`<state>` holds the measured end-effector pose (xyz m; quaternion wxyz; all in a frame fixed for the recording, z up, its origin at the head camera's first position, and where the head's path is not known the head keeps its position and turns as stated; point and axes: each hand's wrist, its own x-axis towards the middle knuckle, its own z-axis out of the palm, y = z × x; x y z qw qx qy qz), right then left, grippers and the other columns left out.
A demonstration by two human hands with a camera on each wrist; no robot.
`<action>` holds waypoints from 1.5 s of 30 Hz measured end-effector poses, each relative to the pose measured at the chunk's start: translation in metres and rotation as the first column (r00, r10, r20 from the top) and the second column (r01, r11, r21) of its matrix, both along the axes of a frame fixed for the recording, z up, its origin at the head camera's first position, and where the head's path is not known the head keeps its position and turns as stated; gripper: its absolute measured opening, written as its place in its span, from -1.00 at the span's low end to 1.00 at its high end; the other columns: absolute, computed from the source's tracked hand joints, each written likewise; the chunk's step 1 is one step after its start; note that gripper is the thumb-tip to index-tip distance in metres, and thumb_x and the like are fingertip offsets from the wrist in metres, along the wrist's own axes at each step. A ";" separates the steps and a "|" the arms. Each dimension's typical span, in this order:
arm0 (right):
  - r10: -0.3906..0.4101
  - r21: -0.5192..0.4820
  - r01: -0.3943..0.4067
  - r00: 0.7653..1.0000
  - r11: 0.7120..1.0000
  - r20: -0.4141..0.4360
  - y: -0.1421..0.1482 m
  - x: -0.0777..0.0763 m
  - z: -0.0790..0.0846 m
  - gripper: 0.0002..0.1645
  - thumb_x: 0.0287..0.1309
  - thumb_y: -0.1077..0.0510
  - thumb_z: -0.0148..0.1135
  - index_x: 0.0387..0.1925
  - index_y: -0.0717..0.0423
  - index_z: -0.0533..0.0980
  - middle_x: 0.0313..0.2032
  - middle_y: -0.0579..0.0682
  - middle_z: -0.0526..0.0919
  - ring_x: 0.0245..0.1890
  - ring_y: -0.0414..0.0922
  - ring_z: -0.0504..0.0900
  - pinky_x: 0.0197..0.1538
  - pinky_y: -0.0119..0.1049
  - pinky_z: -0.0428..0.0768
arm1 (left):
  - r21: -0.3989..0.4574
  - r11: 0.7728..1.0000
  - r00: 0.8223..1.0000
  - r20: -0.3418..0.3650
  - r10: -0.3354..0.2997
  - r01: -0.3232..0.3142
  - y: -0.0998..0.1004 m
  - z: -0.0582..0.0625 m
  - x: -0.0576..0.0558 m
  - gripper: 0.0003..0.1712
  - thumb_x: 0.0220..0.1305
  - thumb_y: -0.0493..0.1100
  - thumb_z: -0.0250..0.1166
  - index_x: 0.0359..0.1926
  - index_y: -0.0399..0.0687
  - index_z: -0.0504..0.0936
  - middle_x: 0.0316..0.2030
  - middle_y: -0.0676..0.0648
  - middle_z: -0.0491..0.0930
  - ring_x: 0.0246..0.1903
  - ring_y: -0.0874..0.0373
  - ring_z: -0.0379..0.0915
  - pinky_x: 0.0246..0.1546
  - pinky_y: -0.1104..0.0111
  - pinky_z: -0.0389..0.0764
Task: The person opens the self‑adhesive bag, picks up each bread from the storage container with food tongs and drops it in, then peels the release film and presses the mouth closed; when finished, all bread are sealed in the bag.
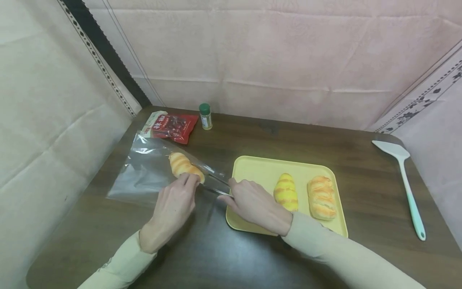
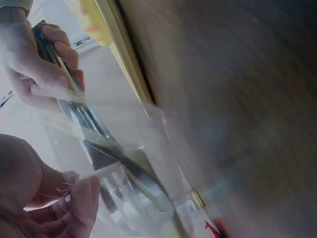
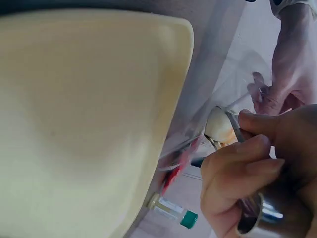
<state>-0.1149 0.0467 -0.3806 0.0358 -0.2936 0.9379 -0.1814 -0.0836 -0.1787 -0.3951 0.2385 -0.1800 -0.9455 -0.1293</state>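
My left hand (image 1: 175, 202) pinches the edge of a clear plastic bag (image 1: 135, 174) at its mouth, as the left wrist view shows with the bag's film (image 2: 111, 178) by the fingertips. A pair of metal tongs (image 1: 215, 191) is gripped in my right hand (image 1: 256, 204), reaching left into the bag's mouth. At the tongs' tips lies a striped golden bread roll (image 1: 182, 163), inside the bag and partly hidden behind my left fingers. My right forearm crosses over the front of a yellow tray (image 1: 252, 166).
On the tray lie a yellow striped roll (image 1: 286, 192) and a browned loaf (image 1: 322, 198). A red snack packet (image 1: 173, 126) and a green-capped shaker bottle (image 1: 205, 117) stand at the back left. A spatula (image 1: 406, 180) with a mint handle lies at the right. Cloth hangs around the table (image 1: 223, 261).
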 end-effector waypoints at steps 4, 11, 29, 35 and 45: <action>-0.002 0.003 0.002 1.000 1.000 0.013 -0.007 -0.002 -0.006 -0.54 0.49 -0.15 0.35 -0.21 0.20 0.55 -0.64 -0.08 0.50 -0.61 -0.10 0.59 -0.46 -0.16 0.62 | -0.021 0.999 0.999 -0.005 0.034 -0.034 -0.002 0.000 -0.001 -0.88 0.33 -0.39 0.46 -0.17 -0.26 0.68 -0.37 -0.16 0.69 -0.56 -0.01 0.56 -0.62 0.13 0.59; -0.011 -0.009 0.011 0.999 1.000 0.031 -0.010 -0.002 -0.015 -0.56 0.47 -0.10 0.38 -0.28 0.20 0.52 -0.64 -0.04 0.51 -0.60 -0.05 0.64 -0.45 -0.09 0.66 | -0.073 0.987 0.986 0.076 0.151 -0.145 -0.005 -0.006 -0.009 -0.80 0.26 -0.33 0.41 -0.12 -0.25 0.60 -0.41 -0.19 0.63 -0.60 -0.11 0.57 -0.72 0.08 0.50; 0.061 0.076 -0.052 0.990 0.996 -0.126 -0.017 -0.013 -0.008 -0.56 0.51 -0.14 0.34 -0.21 0.16 0.50 -0.64 -0.08 0.47 -0.70 -0.14 0.46 -0.58 -0.21 0.50 | -0.007 1.000 0.997 0.077 0.016 -0.015 0.000 -0.001 -0.018 -0.69 0.16 -0.55 0.42 -0.09 -0.26 0.68 -0.21 -0.23 0.70 -0.51 -0.13 0.65 -0.58 0.05 0.66; 0.053 0.069 -0.047 0.995 0.996 -0.087 -0.030 -0.018 -0.010 -0.47 0.55 -0.21 0.28 -0.07 0.23 0.52 -0.58 -0.05 0.54 -0.68 -0.14 0.53 -0.58 -0.22 0.54 | 0.005 1.000 0.994 0.104 -0.025 0.025 -0.002 -0.014 -0.021 -0.71 0.21 -0.52 0.39 -0.06 -0.23 0.70 -0.21 -0.21 0.71 -0.53 -0.09 0.64 -0.57 0.08 0.66; 0.044 0.048 -0.041 0.997 0.998 -0.056 -0.042 -0.023 -0.014 -0.58 0.57 -0.13 0.26 -0.15 0.18 0.49 -0.59 -0.05 0.54 -0.66 -0.11 0.55 -0.55 -0.16 0.58 | 0.019 0.998 0.995 0.081 -0.062 0.061 0.010 0.001 -0.006 -0.91 0.39 -0.40 0.39 -0.11 -0.27 0.72 -0.27 -0.19 0.75 -0.47 -0.09 0.73 -0.48 0.10 0.72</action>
